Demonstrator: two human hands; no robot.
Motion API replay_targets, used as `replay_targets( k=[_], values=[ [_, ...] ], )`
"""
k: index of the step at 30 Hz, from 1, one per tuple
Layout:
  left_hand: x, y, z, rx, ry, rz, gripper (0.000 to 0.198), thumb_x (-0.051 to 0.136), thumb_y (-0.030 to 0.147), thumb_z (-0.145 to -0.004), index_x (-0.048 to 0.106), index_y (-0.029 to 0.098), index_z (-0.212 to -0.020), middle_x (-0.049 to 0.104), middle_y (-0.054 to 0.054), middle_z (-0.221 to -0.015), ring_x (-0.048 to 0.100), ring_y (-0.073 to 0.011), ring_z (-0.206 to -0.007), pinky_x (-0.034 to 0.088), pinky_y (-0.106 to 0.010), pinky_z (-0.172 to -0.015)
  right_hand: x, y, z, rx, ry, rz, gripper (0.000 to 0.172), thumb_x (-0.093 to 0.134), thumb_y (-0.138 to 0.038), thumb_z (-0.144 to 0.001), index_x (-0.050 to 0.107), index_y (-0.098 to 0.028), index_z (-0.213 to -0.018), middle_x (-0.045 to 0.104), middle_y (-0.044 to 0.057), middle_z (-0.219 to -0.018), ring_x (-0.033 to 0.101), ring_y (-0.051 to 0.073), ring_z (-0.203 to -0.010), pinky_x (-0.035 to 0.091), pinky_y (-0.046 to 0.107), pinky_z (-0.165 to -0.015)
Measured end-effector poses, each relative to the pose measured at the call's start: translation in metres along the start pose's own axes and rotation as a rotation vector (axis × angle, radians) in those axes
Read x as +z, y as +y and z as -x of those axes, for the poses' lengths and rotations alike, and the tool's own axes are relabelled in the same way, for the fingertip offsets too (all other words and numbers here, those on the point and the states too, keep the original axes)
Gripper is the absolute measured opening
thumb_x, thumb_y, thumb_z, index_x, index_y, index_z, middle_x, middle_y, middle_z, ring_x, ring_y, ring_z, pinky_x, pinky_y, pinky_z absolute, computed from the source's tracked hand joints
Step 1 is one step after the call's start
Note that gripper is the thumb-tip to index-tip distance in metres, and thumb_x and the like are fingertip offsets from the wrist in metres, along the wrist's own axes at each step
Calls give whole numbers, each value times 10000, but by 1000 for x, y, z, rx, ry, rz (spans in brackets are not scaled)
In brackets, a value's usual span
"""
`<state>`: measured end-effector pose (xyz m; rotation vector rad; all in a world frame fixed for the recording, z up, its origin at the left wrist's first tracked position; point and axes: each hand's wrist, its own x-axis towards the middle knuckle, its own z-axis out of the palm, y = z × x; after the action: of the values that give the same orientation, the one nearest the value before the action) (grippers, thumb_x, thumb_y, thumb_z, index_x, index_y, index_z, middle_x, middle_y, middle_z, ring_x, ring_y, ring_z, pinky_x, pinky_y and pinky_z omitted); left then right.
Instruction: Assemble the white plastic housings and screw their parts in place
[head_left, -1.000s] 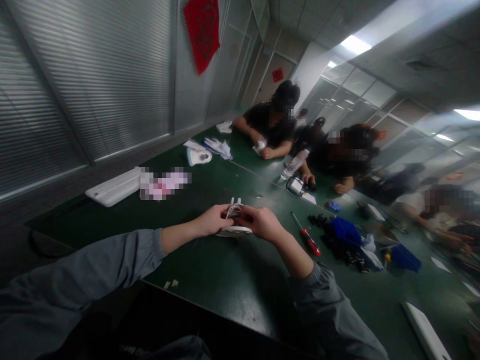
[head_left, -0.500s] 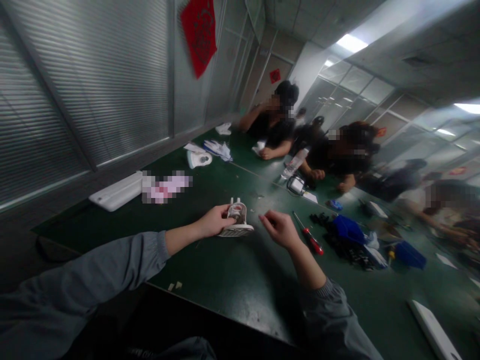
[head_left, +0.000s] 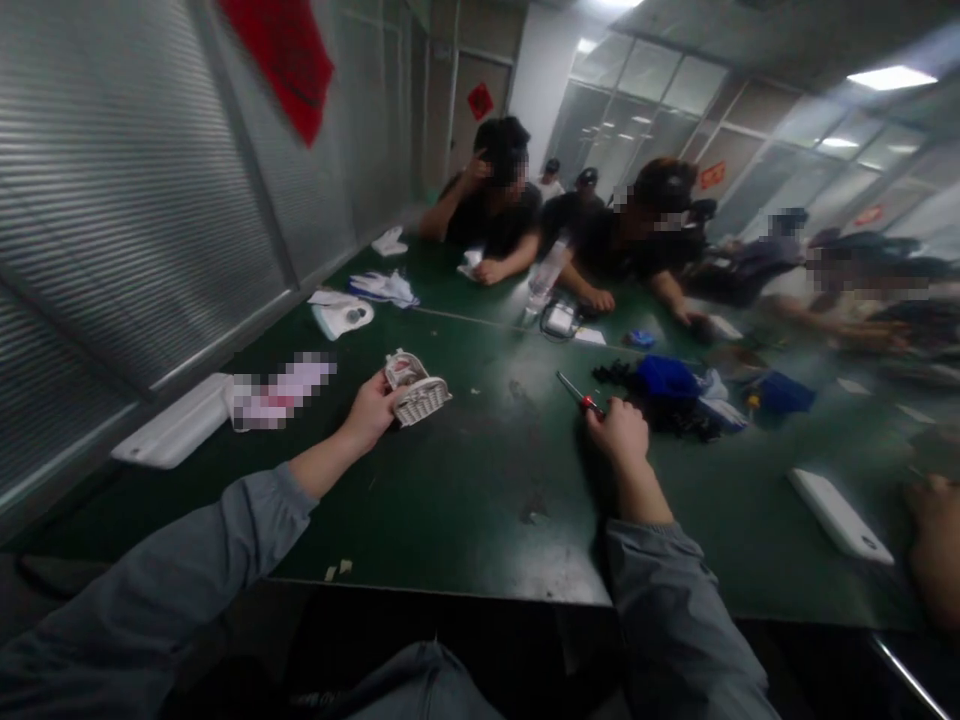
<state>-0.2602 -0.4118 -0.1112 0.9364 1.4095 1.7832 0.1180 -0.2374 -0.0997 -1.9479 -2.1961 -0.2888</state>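
Observation:
My left hand (head_left: 373,412) is closed on a white plastic part (head_left: 422,400) with a slotted, grille-like face and an open hollow side, held tilted above the table. On the right, my right hand (head_left: 621,432) has its fingers wrapped round the handle of a red screwdriver (head_left: 591,404). The screwdriver's metal shaft points away and to the left, and most of its handle is hidden by my fingers. Just beyond that hand lies a heap of small black parts (head_left: 694,418) with a blue bin (head_left: 666,376) by it.
Across the green table (head_left: 480,500) lie a long white case (head_left: 176,420), a white device (head_left: 341,312), gloves (head_left: 384,288), a plastic bottle (head_left: 546,282) and a white adapter (head_left: 559,318). Another white case (head_left: 841,515) is at right. Several people sit around the table; one person's hand (head_left: 937,540) is at the right edge.
My right hand has moved from near the white part to the screwdriver and closed on it. My left hand has turned the part, so its slotted face shows more. The camera view has shifted.

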Motion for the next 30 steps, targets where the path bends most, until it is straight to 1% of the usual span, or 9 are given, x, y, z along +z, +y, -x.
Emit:
replay_targets(
  k=[3,6,8,13,17,19,22,26,30],
  values=[
    [-2,-1,-4,63,48,-4,504,771,295,-700,629,133,-1156,711,-99,-1136,659,-251,-1079,492,-422,-1005,6,-1,-1,-21,-91,-41,392,521,-429,-930,623,-89,-1097,631,220,-1100,581,309,-1029,423,361,-809],
    [-4,-5,-9,127,92,-11,474,768,289,-696,646,134,-1127,714,-100,-1117,664,-245,-1059,482,-418,-1013,9,-4,0,-23,-108,-103,334,504,-399,-944,632,-109,-1051,638,199,-1083,606,277,-970,431,329,-769],
    [-5,-7,-12,141,128,-10,460,762,278,-698,652,138,-1122,717,-98,-1108,666,-245,-1050,484,-416,-1006,7,-11,3,-78,-86,-196,327,483,-398,-959,619,-130,-1088,648,168,-1087,625,243,-906,440,306,-735],
    [-9,-14,-20,141,178,29,425,727,256,-715,652,150,-1119,720,-90,-1109,668,-240,-1050,500,-401,-980,-8,-48,30,-493,33,-579,361,473,-400,-975,566,-171,-1239,695,100,-1038,657,208,-844,478,288,-722],
    [-14,-18,-26,132,225,41,421,716,231,-714,648,152,-1122,724,-86,-1091,676,-238,-1016,510,-410,-962,-23,-80,63,-793,18,-615,368,497,-395,-967,569,-194,-1266,698,94,-1101,681,200,-864,506,280,-729],
    [-15,-19,-26,143,221,25,411,715,240,-726,648,150,-1122,726,-88,-1088,678,-242,-1004,515,-418,-953,-27,-92,76,-884,-5,-608,358,489,-384,-971,571,-190,-1260,705,90,-1065,685,194,-837,511,273,-698],
    [-15,-20,-22,164,184,-27,394,711,258,-755,653,144,-1128,723,-101,-1102,681,-251,-1011,512,-439,-960,-28,-101,86,-929,-32,-609,352,491,-378,-971,570,-189,-1257,708,85,-1029,686,181,-782,514,261,-657],
    [-14,-22,-18,215,111,-151,397,690,270,-808,649,156,-1187,713,-116,-1137,677,-244,-1034,498,-458,-983,-27,-104,89,-909,-44,-614,342,495,-374,-968,576,-191,-1245,710,85,-1042,697,187,-786,526,267,-656],
    [-13,-22,-15,250,89,-208,419,674,266,-828,634,160,-1231,706,-116,-1158,671,-238,-1052,489,-464,-993,-28,-106,91,-891,-72,-613,339,497,-375,-965,577,-195,-1242,715,87,-1071,706,196,-799,537,279,-668]
  ],
)
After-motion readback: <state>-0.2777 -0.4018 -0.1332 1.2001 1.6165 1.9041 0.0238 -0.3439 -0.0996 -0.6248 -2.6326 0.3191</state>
